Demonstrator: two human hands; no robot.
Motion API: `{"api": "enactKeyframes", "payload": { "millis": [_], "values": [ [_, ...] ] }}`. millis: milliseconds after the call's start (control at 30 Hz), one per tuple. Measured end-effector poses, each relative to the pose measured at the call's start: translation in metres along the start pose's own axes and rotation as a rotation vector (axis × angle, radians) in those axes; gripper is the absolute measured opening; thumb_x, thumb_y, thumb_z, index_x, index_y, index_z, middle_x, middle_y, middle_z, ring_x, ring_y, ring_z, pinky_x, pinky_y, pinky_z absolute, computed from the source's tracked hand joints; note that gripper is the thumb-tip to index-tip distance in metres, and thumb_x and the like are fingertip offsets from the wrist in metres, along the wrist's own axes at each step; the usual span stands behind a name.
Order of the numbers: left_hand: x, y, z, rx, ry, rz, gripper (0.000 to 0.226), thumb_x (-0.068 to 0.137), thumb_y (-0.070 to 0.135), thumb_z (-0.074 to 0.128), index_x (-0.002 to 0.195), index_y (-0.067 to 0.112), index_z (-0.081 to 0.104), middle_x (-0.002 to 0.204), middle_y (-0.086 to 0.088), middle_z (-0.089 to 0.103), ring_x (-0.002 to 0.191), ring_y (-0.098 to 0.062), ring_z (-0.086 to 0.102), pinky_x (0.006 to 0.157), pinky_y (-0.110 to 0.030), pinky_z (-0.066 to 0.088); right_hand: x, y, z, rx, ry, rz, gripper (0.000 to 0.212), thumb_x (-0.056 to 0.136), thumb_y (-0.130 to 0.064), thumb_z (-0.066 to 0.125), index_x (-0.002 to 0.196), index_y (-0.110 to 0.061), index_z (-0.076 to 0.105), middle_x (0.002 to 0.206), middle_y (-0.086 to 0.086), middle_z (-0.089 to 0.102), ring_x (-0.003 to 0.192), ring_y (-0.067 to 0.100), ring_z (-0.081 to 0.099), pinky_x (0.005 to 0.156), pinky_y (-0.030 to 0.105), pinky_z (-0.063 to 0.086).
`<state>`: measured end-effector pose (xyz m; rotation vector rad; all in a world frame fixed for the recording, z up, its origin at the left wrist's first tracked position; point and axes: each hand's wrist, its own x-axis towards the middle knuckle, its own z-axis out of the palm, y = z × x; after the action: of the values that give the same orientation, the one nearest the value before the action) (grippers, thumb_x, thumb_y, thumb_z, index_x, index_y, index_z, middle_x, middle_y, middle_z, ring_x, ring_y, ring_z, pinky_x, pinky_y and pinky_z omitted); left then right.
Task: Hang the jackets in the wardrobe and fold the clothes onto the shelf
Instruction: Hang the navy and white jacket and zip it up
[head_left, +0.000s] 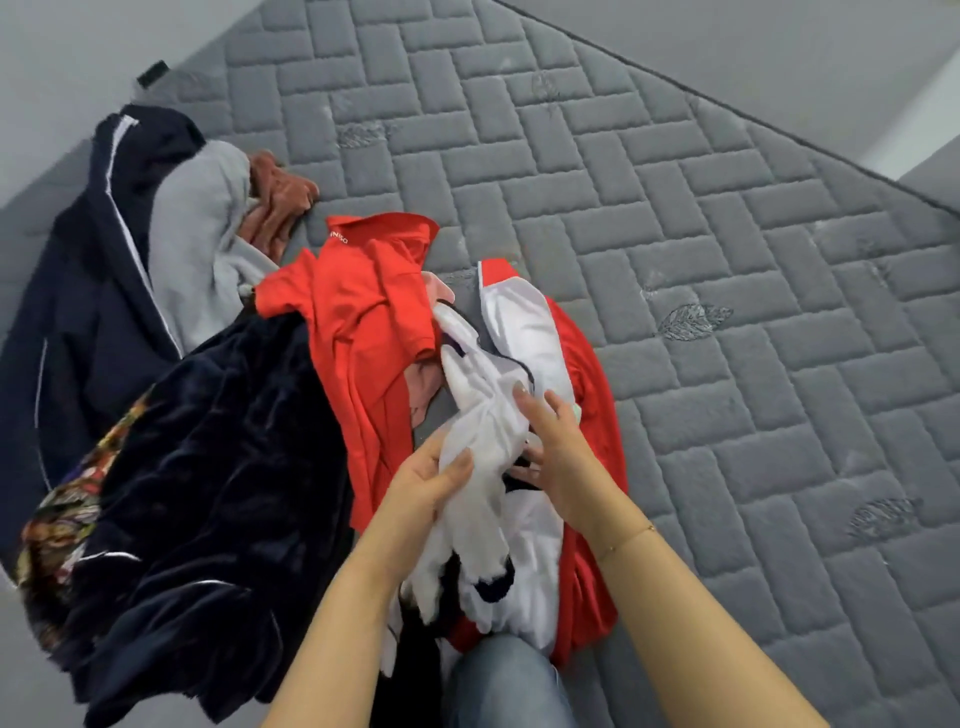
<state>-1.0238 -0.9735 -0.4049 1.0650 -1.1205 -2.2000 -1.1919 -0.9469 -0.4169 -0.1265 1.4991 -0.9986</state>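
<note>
A heap of clothes lies on the grey quilted mattress (701, 234). In front of me is a crumpled white garment (488, 415) with dark trim, lying over a red garment (592, 467). My left hand (426, 483) grips a bunch of the white cloth, thumb over it. My right hand (556, 447) rests on the same cloth with fingers spread and nearly straight. A red polo shirt (363, 322) lies just left of them. Further left are a dark velvet jacket (208, 467), a navy jacket (88, 270) with white piping, and a grey garment (202, 244).
A brown garment (280, 197) lies at the far end of the heap and a patterned cloth (67, 519) shows under the velvet jacket. My knee in jeans (498, 680) is at the mattress edge. Grey walls run along the mattress's left and far sides.
</note>
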Motion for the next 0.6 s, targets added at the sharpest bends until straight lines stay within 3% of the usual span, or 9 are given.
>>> {"api": "enactKeyframes", "payload": {
  "millis": [33, 100, 167, 233, 300, 367, 433, 500, 600],
  "values": [
    [-0.016, 0.008, 0.005, 0.049, -0.056, 0.006, 0.033, 0.099, 0.030, 0.055, 0.131, 0.024, 0.062, 0.131, -0.007, 0.064, 0.124, -0.024, 0.060, 0.098, -0.030, 0.051, -0.009, -0.004, 0.009, -0.030, -0.002, -0.011, 0.094, 0.070, -0.057, 0.078, 0.146, -0.039, 0.026, 0.136, 0.000, 0.053, 0.115, 0.024, 0.062, 0.095, 0.046, 0.054],
    [-0.043, 0.017, 0.012, 0.086, -0.107, -0.011, 0.031, 0.101, 0.029, 0.053, 0.130, 0.022, 0.062, 0.129, -0.009, 0.066, 0.122, -0.026, 0.061, 0.098, -0.035, 0.051, -0.028, -0.004, 0.021, -0.138, 0.031, -0.020, 0.080, 0.077, -0.033, 0.081, 0.144, -0.015, 0.040, 0.129, 0.013, 0.061, 0.110, 0.030, 0.065, 0.095, 0.047, 0.054],
    [-0.075, 0.021, 0.010, 0.059, -0.121, -0.020, 0.030, 0.100, 0.028, 0.054, 0.127, 0.020, 0.064, 0.125, -0.012, 0.067, 0.116, -0.030, 0.064, 0.091, -0.032, 0.054, -0.056, 0.009, 0.030, -0.200, 0.067, -0.090, 0.040, 0.083, -0.010, 0.073, 0.120, 0.003, 0.061, 0.107, 0.020, 0.069, 0.090, 0.029, 0.067, 0.079, 0.039, 0.056],
    [-0.110, 0.019, 0.004, 0.036, -0.149, -0.027, 0.029, 0.102, 0.025, 0.052, 0.126, 0.016, 0.064, 0.123, -0.015, 0.068, 0.113, -0.031, 0.065, 0.086, -0.028, 0.055, -0.093, 0.029, 0.041, -0.195, 0.136, -0.210, 0.013, 0.088, -0.001, 0.065, 0.092, 0.011, 0.064, 0.081, 0.018, 0.062, 0.072, 0.026, 0.057, 0.062, 0.033, 0.046],
    [-0.146, 0.012, -0.005, 0.045, -0.186, -0.066, 0.031, 0.101, 0.027, 0.054, 0.127, 0.014, 0.062, 0.123, -0.014, 0.068, 0.113, -0.029, 0.066, 0.086, -0.027, 0.054, -0.129, 0.051, 0.055, -0.217, 0.232, -0.347, 0.021, 0.091, -0.001, 0.061, 0.075, 0.012, 0.056, 0.071, 0.013, 0.049, 0.066, 0.023, 0.044, 0.058, 0.032, 0.035],
    [-0.179, 0.004, -0.020, 0.071, -0.175, -0.134, 0.040, 0.095, 0.033, 0.063, 0.127, 0.010, 0.059, 0.122, -0.012, 0.069, 0.111, -0.025, 0.067, 0.087, -0.030, 0.055, -0.163, 0.070, 0.070, -0.211, 0.263, -0.465, 0.024, 0.093, -0.001, 0.058, 0.081, 0.019, 0.053, 0.070, 0.011, 0.047, 0.067, 0.020, 0.040, 0.061, 0.033, 0.032],
    [-0.206, 0.000, -0.038, 0.039, -0.066, -0.186, 0.049, 0.087, 0.037, 0.068, 0.125, 0.010, 0.056, 0.118, -0.007, 0.071, 0.105, -0.020, 0.069, 0.084, -0.032, 0.057, -0.199, 0.084, 0.078, -0.165, 0.276, -0.544, 0.015, 0.094, -0.001, 0.055, 0.087, 0.009, 0.064, 0.073, 0.010, 0.054, 0.071, 0.018, 0.046, 0.065, 0.034, 0.037],
    [-0.225, 0.001, -0.056, -0.052, 0.095, -0.177, 0.055, 0.082, 0.040, 0.069, 0.129, 0.018, 0.053, 0.120, -0.001, 0.070, 0.105, -0.014, 0.069, 0.083, -0.034, 0.056, -0.235, 0.092, 0.085, -0.110, 0.258, -0.602, 0.021, 0.096, -0.003, 0.055, 0.092, -0.011, 0.074, 0.082, 0.010, 0.067, 0.078, 0.018, 0.056, 0.071, 0.037, 0.047],
    [-0.238, 0.018, -0.074, -0.227, 0.198, -0.235, 0.060, 0.080, 0.049, 0.071, 0.131, 0.030, 0.048, 0.128, 0.001, 0.062, 0.114, -0.020, 0.064, 0.094, -0.051, 0.051, -0.287, 0.096, 0.094, -0.088, 0.160, -0.660, 0.021, 0.098, -0.012, 0.058, 0.103, -0.022, 0.076, 0.106, 0.019, 0.071, 0.092, 0.021, 0.063, 0.085, 0.044, 0.052]
  ]
}}
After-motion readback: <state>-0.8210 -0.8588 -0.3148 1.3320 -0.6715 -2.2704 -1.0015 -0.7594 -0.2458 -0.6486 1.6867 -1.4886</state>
